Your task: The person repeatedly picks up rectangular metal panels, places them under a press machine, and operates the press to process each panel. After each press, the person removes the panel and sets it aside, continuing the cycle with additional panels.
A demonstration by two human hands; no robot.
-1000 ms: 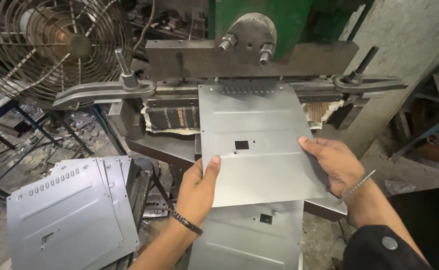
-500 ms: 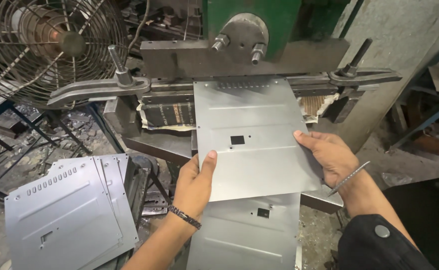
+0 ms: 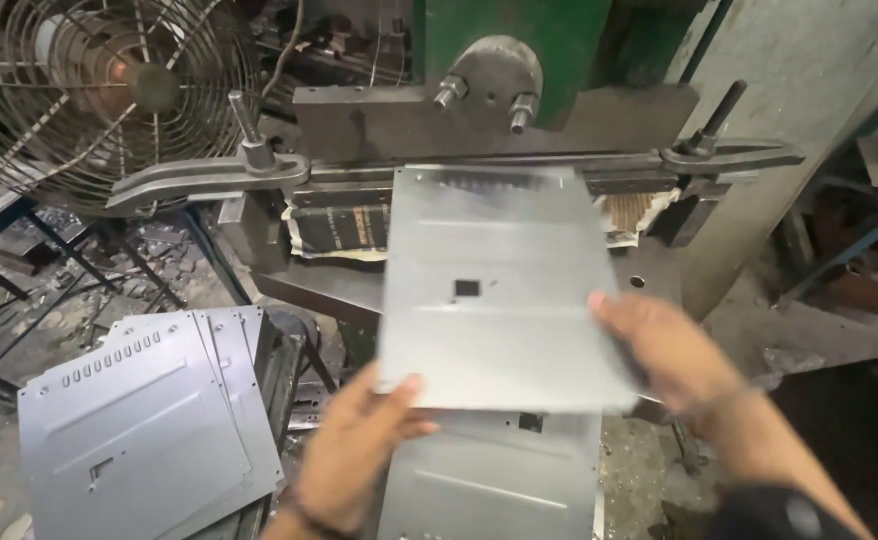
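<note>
A: Where's the sheet-metal panel [image 3: 494, 290]?

B: Far edge under the green press [image 3: 504, 90], held flat at its near corners.

A: Hands?

B: Left hand [image 3: 359, 455] clamps near-left corner; right hand [image 3: 664, 350], blurred, prob. grips near-right edge. Panel stack [image 3: 144, 425] lies left of press, w/ a fan [image 3: 99, 95] above.

Sheet metal panel [image 3: 499, 290] drawn back from under the press head [image 3: 489, 120]; slotted far edge, earlier tucked in, now shows clear. Left hand [image 3: 359, 460] slid to near edge, thumb on top. Right hand [image 3: 669, 355] shifted, fingers flat along the panel's right edge, blurred.
</note>
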